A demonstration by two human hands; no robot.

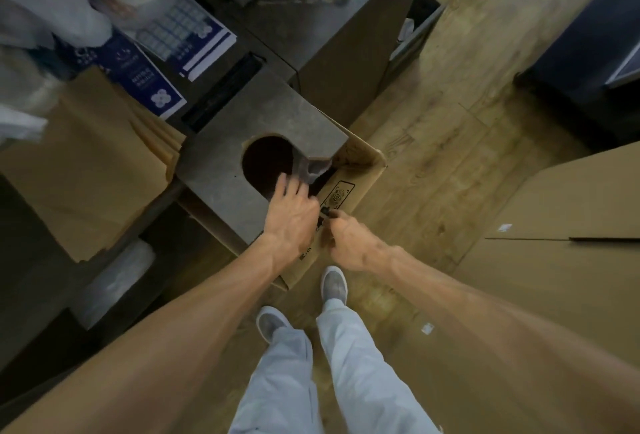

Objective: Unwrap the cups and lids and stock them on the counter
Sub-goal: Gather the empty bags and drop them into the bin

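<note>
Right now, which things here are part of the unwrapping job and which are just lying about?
Job: left hand, right hand, plastic wrap, cardboard box, counter hole.
Lying about: brown paper bags, blue leaflets, flat cardboard.

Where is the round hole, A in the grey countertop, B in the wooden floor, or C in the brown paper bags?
A: the dark round hole is cut into the grey countertop, just beyond the left hand.

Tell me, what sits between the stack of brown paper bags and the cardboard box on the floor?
The head view shows a grey counter section with a round hole between paper bags and box.
</note>
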